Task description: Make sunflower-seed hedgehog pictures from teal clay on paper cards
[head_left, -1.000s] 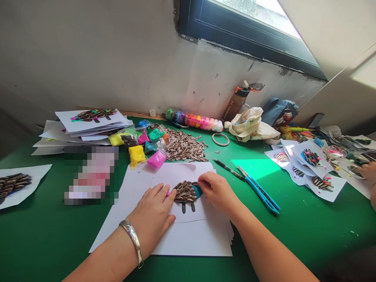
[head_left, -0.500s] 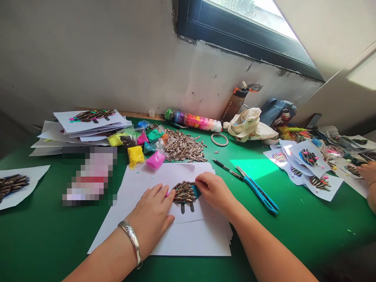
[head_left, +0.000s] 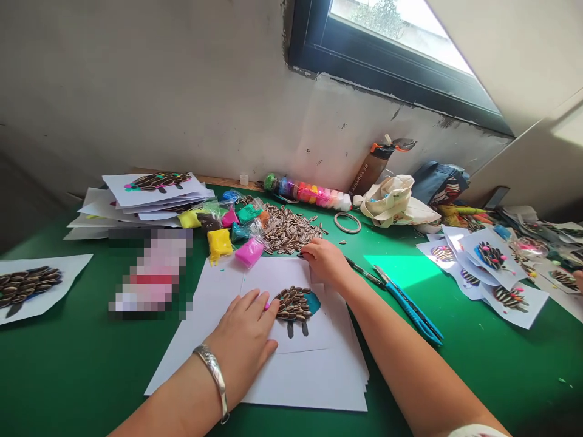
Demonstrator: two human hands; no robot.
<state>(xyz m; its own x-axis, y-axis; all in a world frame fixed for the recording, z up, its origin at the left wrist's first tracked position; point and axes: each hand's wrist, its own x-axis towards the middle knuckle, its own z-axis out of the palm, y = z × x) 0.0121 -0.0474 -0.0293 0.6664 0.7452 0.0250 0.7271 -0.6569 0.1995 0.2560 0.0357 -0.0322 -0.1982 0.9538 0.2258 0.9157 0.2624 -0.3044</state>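
My left hand (head_left: 248, 331) lies flat with its fingers out on the white paper (head_left: 319, 382). Its index finger and thumb border a hedgehog-like figure of overlapping sunflower seeds (head_left: 293, 303). Blue clay (head_left: 313, 303) shows bare at the figure's right side, and two dark legs extend below. A bit of pink clay (head_left: 266, 306) peeks out by my left fingers. At the near edge of the loose seed pile (head_left: 291, 227), my right hand (head_left: 325, 261) has its fingers pinched together. Something small and dark shows at those fingertips, too small to make out.
Bagged coloured clay (head_left: 220, 244) sits left of the seeds. A blue utility knife (head_left: 412, 312) and a pen (head_left: 364, 272) lie right of the paper. Behind are a tape roll (head_left: 347, 223), a bottle (head_left: 371, 167) and a cloth bag (head_left: 387, 203). Finished pictures (head_left: 155, 191) are stacked left.
My right hand has left the figure's right side and moved up to the seed pile, uncovering the blue clay. My left hand stays on the paper. The view has shifted slightly.
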